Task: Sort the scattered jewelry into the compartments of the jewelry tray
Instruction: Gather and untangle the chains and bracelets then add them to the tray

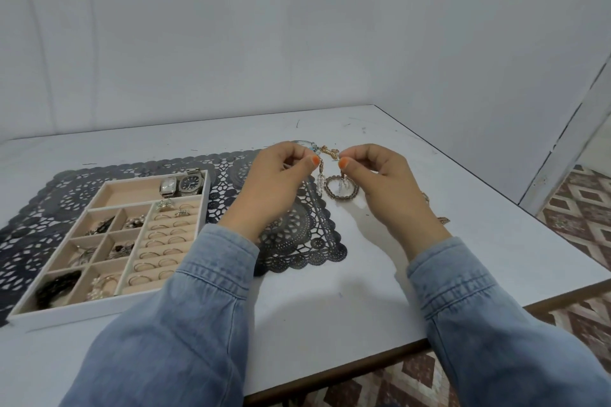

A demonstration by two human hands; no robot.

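At far left on the desk (330,294), upon a dark lace mat (39,208): jewelry tray (66,313), white-rimmed, beige-lined. Its rear compartment held two watches (182,184). The slotted rolls on its right side held rings (158,243). The small left compartments held mixed pieces, too small to identify.

Centre: left hand (274,188), denim-sleeved, raised above the mat's edge. Thumb and forefinger were pressed together in a pinch on a clear-drop earring (320,181), which hung just below the fingers (314,161).

Between and behind the hands: gold chain heap (331,153), lying on the desk.

Right: right hand (386,188), likewise pinching a second clear-drop earring (342,186). This hung beneath the thumb, over a beaded hoop (356,190) that lay on the desk. The remaining fingers were curled.
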